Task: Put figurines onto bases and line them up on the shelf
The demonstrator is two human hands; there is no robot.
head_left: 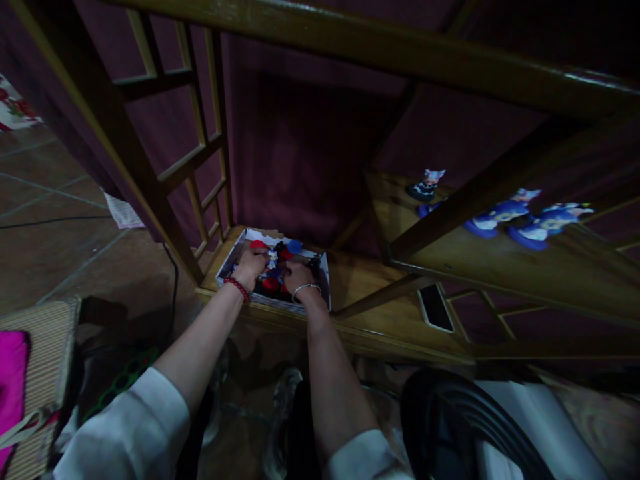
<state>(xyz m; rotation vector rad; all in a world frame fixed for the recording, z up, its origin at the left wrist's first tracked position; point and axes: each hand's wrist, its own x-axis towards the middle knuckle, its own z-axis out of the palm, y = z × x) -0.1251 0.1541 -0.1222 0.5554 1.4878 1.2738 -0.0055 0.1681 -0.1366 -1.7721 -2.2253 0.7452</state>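
A shallow white cardboard box (324, 267) sits on the low wooden shelf, with both my hands inside it. Small figurines with red, blue and black parts fill it. My left hand (250, 267), with a red bead bracelet at the wrist, has its fingers closed at a small white-and-blue figurine (273, 259) near the middle. My right hand (299, 276), wearing a silvery bracelet, reaches in from the other side with fingers curled down. What lies under its fingertips is hidden. A red piece (271, 285) shows between the hands.
Several figurines (505, 210) stand on the higher wooden shelf (440, 267) at the right. A phone (435, 307) lies on the lower shelf. Wooden lattice (173, 163) borders the left side. A stool with a pink item (13, 373) stands lower left; a black chair-like object (450, 413) is lower right.
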